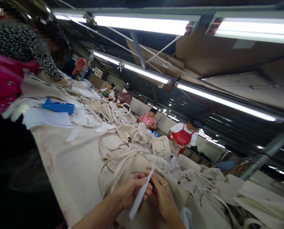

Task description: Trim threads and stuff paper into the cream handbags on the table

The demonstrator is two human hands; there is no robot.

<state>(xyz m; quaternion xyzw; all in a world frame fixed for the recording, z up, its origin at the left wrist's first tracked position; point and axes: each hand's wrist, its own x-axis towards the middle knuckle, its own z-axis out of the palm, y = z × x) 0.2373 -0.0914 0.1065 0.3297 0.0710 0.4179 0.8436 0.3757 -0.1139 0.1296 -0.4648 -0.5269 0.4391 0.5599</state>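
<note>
My left hand point(132, 189) and my right hand point(161, 190) meet above a cream handbag point(125, 171) at the lower middle. Between them runs a narrow white strip point(140, 201), slanting down to the left with its lower end free. The fingers of my left hand are closed around the strip's middle. My right thumb and fingers pinch it near its upper end, where it meets a thin cream strap point(153, 163). Whether strip and strap are joined, I cannot tell. The bag's long handle point(101, 171) loops out to the left.
A long covered table point(70, 165) carries several cream bags point(161, 145) and loose straps. White paper sheets point(48, 118) and a blue object point(58, 106) lie at its left edge. A person in a pink apron point(6, 82) leans in at left; several people work along the far side.
</note>
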